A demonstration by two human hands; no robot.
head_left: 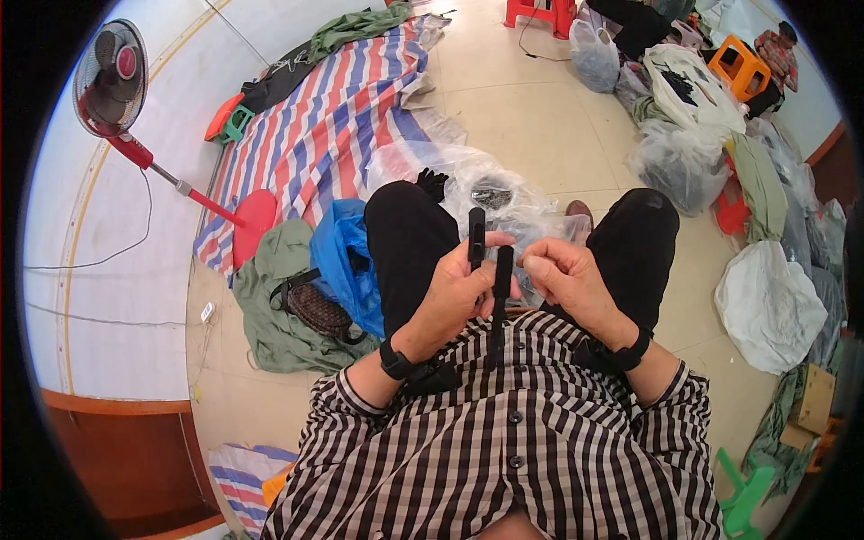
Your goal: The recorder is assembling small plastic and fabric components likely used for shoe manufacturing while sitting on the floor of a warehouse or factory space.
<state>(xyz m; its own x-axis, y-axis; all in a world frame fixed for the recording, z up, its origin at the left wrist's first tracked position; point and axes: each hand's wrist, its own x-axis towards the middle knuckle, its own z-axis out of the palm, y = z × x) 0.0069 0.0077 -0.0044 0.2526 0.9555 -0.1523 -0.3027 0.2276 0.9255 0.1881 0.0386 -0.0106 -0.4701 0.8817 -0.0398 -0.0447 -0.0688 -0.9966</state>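
My left hand (446,295) is closed around a narrow black strip (476,236), whose blunt end stands up above the thumb. A second black length (502,281) rises beside it and hangs down over my checked shirt. I cannot tell whether the two join inside the grip. Just to the right, my right hand (567,277) is curled with thumb and forefinger pinched together, slightly apart from the strip. Whatever it pinches is too small to make out. Beyond my knees lies a clear plastic bag (526,193) with dark contents. A black knit glove (432,184) rests by my left knee.
A blue plastic bag (346,256) and a brown patterned bag (317,308) lie on green cloth (261,310) at my left. Behind them stands a red floor fan (255,225) on a striped sheet (315,117). White sack (772,306) and stuffed bags (679,166) line the right.
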